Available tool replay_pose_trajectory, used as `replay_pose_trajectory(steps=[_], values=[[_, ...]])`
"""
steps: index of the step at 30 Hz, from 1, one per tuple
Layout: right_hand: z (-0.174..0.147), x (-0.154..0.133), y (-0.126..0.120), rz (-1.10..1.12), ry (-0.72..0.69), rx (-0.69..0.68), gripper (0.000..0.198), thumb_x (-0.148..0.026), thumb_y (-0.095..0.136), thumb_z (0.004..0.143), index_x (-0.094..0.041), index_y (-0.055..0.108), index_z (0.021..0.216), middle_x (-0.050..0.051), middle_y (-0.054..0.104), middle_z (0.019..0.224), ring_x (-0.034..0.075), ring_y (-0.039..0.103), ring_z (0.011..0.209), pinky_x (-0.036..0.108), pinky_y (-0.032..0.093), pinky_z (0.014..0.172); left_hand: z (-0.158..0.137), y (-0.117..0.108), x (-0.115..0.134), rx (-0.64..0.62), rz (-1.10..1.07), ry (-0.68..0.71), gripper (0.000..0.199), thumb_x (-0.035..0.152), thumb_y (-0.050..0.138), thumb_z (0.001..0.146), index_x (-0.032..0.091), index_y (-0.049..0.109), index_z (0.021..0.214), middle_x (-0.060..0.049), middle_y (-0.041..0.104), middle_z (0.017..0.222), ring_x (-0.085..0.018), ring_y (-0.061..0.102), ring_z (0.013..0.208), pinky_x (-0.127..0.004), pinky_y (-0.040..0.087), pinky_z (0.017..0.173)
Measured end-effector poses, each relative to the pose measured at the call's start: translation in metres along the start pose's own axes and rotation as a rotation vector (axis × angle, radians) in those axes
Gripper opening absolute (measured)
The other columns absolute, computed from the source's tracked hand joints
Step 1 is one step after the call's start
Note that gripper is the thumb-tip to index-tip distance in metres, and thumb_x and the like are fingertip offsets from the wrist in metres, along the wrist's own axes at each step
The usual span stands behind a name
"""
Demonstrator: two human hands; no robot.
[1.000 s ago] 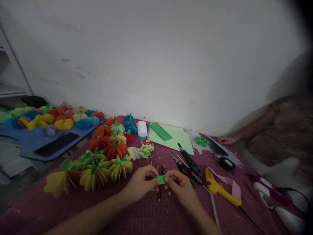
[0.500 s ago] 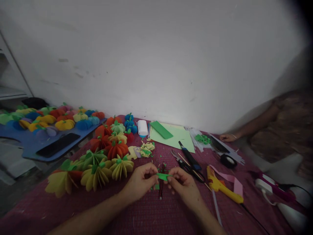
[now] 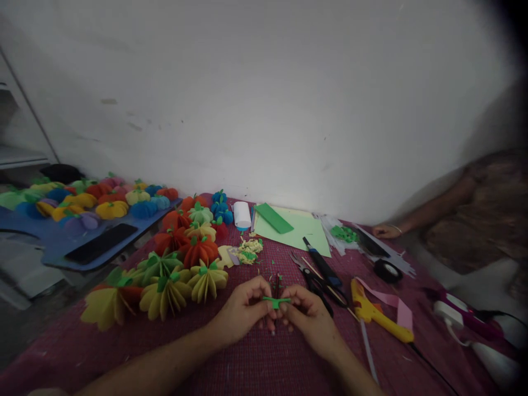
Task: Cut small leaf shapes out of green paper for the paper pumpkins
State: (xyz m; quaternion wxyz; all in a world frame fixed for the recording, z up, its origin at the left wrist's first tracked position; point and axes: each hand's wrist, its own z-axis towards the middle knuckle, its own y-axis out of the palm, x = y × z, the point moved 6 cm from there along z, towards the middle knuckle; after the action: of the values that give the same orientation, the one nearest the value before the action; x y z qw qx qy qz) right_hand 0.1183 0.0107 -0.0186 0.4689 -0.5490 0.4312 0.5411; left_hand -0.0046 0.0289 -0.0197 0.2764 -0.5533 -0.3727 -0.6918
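A small strip of green paper (image 3: 276, 303) is stretched between my two hands, its far edge curled over. My left hand (image 3: 246, 309) pinches one end between thumb and fingers, and my right hand (image 3: 306, 313) pinches the other. Just behind the strip, a thin dark stick (image 3: 278, 283) lies on the cloth among tiny green scraps, partly hidden by my fingers. Scissors (image 3: 317, 283) with black handles rest to the right of my right hand. Left of my left hand sits a yellow paper pumpkin (image 3: 207, 279) with a green top.
A yellow glue gun (image 3: 373, 313), a blue-black cutter (image 3: 322, 262) and a roll of black tape (image 3: 388, 271) lie at right. Green sheets (image 3: 305, 231) lie near the wall. Several paper pumpkins cover the left side and a blue table (image 3: 94, 258). Another person's hand (image 3: 385, 231) rests far right.
The green strip has gone from lying flat between my fingers to having a curled edge. My hands have drawn slightly closer together.
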Motion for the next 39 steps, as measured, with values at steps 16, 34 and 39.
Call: replay_pose_trajectory(steps=[16,34,39], values=[[-0.001,0.002,-0.009,0.173,-0.08,-0.007,0.012,-0.031,0.071,0.075,-0.019,0.074,0.075,0.001,0.069,0.06,0.01,0.06,0.052,0.017,0.046,0.047,-0.003,-0.001,0.006,-0.047,-0.14,0.044,0.017,0.028,0.062,0.079,0.015,0.052,0.077,-0.003,0.067,0.067,-0.013,0.064,0.051,-0.019,0.042,0.046],[-0.004,-0.006,-0.008,0.091,-0.176,-0.107,0.016,-0.032,0.063,0.082,-0.019,0.072,0.082,0.002,0.07,0.067,0.012,0.062,0.059,0.021,0.048,0.057,-0.004,0.0,0.001,-0.039,-0.273,-0.05,0.01,0.019,0.059,0.069,0.015,0.051,0.073,-0.004,0.068,0.065,-0.015,0.064,0.05,-0.02,0.042,0.045],[-0.006,-0.01,-0.005,-0.011,-0.179,-0.109,0.022,-0.034,0.059,0.083,-0.016,0.07,0.077,0.002,0.066,0.062,0.013,0.06,0.056,0.023,0.047,0.055,-0.004,0.001,-0.001,-0.06,-0.268,-0.1,0.018,0.03,0.056,0.072,0.018,0.046,0.081,-0.004,0.068,0.063,-0.016,0.063,0.046,-0.019,0.039,0.039]])
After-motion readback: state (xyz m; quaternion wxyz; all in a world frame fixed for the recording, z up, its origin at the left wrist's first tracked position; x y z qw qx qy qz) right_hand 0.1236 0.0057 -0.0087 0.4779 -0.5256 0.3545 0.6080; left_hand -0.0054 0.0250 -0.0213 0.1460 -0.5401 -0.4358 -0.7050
